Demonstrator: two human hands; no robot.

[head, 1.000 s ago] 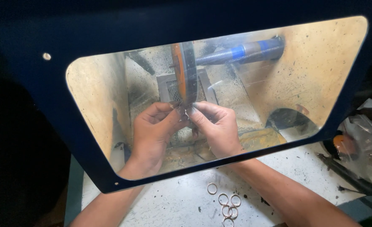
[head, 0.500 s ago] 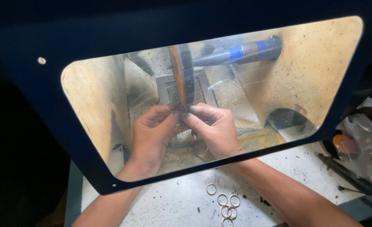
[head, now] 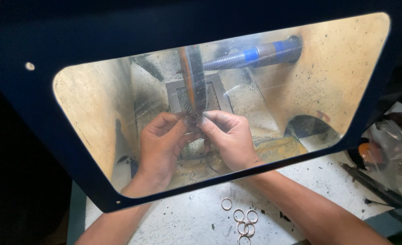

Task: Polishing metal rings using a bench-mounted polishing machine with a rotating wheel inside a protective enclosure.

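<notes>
Behind a clear window in a dark blue shield [head: 51,59], my left hand [head: 160,145] and my right hand [head: 230,136] pinch a small ring [head: 193,120] together between their fingertips. They press it against the lower edge of a spinning orange-and-dark wheel [head: 192,84], which is blurred. The wheel sits on a shaft with a blue band [head: 255,53] that runs to the right. The ring itself is mostly hidden by my fingers.
Several loose metal rings [head: 244,220] lie on the white speckled table [head: 187,218] in front of the shield. A dark pen-like tool [head: 369,183] and crumpled clear plastic [head: 391,149] lie at the right. The chamber walls [head: 346,68] are yellowish and dusty.
Both hands stay at the wheel's lower edge, with only small shifts of the fingers. The view has drifted slightly.
</notes>
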